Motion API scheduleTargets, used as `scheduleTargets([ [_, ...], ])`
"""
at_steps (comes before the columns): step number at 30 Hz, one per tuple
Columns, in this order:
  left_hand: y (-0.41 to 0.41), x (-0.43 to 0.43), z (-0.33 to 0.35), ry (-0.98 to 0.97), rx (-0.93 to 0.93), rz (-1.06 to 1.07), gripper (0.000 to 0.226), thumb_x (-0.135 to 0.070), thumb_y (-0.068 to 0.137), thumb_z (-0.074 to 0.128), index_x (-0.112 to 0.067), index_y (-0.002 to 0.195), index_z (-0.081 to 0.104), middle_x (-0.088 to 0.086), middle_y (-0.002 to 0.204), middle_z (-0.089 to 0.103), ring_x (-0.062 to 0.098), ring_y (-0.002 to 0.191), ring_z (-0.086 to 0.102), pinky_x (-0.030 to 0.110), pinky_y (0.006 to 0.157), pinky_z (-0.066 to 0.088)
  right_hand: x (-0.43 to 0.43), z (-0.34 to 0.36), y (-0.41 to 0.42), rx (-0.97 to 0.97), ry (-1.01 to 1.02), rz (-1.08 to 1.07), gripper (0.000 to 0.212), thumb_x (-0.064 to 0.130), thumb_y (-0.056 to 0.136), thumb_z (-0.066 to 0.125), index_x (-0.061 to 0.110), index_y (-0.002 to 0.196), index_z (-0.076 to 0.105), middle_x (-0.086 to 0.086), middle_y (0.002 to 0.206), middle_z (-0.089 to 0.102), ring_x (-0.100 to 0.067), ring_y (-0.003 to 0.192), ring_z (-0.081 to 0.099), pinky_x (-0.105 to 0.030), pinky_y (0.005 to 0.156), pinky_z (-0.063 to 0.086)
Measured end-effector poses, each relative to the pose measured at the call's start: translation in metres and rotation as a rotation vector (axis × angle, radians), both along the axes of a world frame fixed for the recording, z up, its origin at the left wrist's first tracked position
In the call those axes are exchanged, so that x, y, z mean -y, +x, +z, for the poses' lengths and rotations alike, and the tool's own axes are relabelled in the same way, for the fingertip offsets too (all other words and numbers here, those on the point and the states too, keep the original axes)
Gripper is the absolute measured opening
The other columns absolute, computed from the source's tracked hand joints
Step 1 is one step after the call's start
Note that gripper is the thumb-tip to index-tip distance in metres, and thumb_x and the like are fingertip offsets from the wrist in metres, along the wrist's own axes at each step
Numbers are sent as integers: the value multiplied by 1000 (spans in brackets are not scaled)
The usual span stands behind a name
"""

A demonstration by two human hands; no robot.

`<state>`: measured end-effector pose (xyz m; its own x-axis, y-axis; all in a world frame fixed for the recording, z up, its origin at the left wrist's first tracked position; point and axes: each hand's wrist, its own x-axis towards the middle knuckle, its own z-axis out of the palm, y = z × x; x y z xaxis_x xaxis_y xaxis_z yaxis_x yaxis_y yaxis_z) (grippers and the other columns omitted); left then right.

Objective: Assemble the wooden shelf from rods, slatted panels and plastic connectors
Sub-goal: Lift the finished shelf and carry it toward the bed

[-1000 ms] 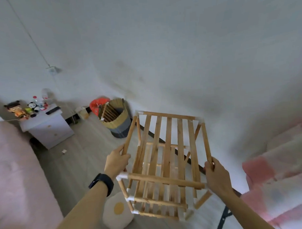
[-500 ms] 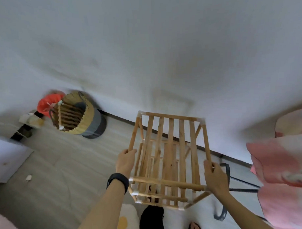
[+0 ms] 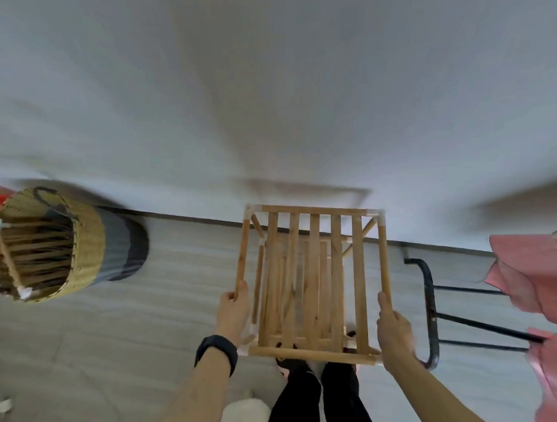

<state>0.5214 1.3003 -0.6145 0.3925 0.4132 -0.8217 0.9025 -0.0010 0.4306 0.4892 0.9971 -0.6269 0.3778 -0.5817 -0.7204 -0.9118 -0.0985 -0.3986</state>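
Holding: both hands are carrying the wooden shelf (image 3: 314, 282) upright over the floor (image 3: 179, 293), near the wall (image 3: 266, 85).
Left hand (image 3: 232, 313): fingers are wrapping the left top rod (image 3: 243, 253).
Right hand (image 3: 393, 328): fingers are clasping the right top rod (image 3: 383, 254).
Technique: lowering it level is likely keeping the plastic connectors (image 3: 375, 213) seated.

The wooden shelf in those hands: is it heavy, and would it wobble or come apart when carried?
Probably light for its size: the wooden shelf is thin rods and open slats, gripped by the left hand and right hand on just its top side rods. It looks fairly stiff, its frame square. The white corner connectors might loosen if it is twisted.
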Motion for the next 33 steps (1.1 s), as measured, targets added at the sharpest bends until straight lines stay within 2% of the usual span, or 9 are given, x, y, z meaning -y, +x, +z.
scheduleTargets([
  [4, 7, -1, -32, -28, -32, 116, 50, -68, 96, 44, -24, 122, 46, 4, 114, 55, 26, 104, 55, 42, 87, 42, -10, -29, 10, 20, 33, -53, 70, 82, 84, 47, 13, 75, 60, -5, 70, 57, -23, 67, 56, -36, 59, 42],
  [9, 21, 1, -64, 42, 55, 158, 42, -66, 97, 47, -28, 114, 53, -8, 105, 55, 7, 84, 49, 27, 63, 40, -20, -66, 21, 73, -5, -100, 81, 94, 68, 43, 14, 64, 52, -1, 60, 49, -21, 59, 49, -34, 58, 41],
  [13, 38, 1, -83, 45, 104, 166, 37, -63, 95, 53, -27, 107, 58, 1, 102, 55, 11, 77, 51, 19, 51, 43, -23, -85, 31, 66, -46, -82, 92, 101, 64, 33, 12, 66, 53, -4, 62, 53, -22, 60, 51, -34, 56, 40],
  [17, 54, 7, -104, 97, 153, 172, 38, -61, 97, 51, -25, 104, 60, -1, 101, 60, 12, 80, 53, 23, 59, 39, -22, -105, 44, 87, -85, -58, 105, 107, 59, 21, 9, 71, 57, -7, 66, 57, -23, 63, 55, -34, 53, 38],
  [19, 54, 8, -109, 138, 166, 177, 36, -64, 97, 48, -29, 97, 58, -7, 99, 62, 9, 83, 54, 23, 61, 36, -24, -110, 45, 66, -105, -28, 102, 106, 62, 16, 11, 69, 54, -6, 64, 56, -23, 61, 54, -34, 54, 39],
  [22, 49, 3, -111, 163, 160, 154, 37, -64, 98, 46, -29, 99, 58, -9, 96, 61, 8, 82, 55, 23, 61, 37, -28, -117, 41, 55, -113, 30, 92, 94, 78, 12, 11, 69, 51, -5, 64, 54, -23, 62, 53, -38, 57, 41],
  [25, 50, -4, -110, 137, 182, 123, 39, -59, 100, 47, -22, 108, 60, 0, 90, 58, 18, 78, 52, 30, 69, 42, -29, -119, 44, 1, -183, 136, 76, 79, 93, 9, 21, 78, 55, -5, 72, 60, -20, 68, 55, -38, 60, 38],
  [29, 47, -5, -112, 177, 223, 59, 35, -51, 103, 45, -22, 111, 62, 3, 85, 57, 19, 78, 54, 31, 69, 44, -28, -125, 39, 73, -302, 344, 60, 66, 96, 1, 20, 96, 40, -7, 65, 56, -24, 55, 53, -32, 48, 33],
  [33, 51, -2, -101, 158, 174, -65, 37, -49, 107, 33, -25, 124, 56, 4, 103, 64, 21, 96, 60, 37, 83, 47, -15, -124, 37, 124, -303, 523, 42, 59, 101, 7, 28, 104, 35, -1, 76, 56, -21, 64, 57, -39, 58, 46],
])
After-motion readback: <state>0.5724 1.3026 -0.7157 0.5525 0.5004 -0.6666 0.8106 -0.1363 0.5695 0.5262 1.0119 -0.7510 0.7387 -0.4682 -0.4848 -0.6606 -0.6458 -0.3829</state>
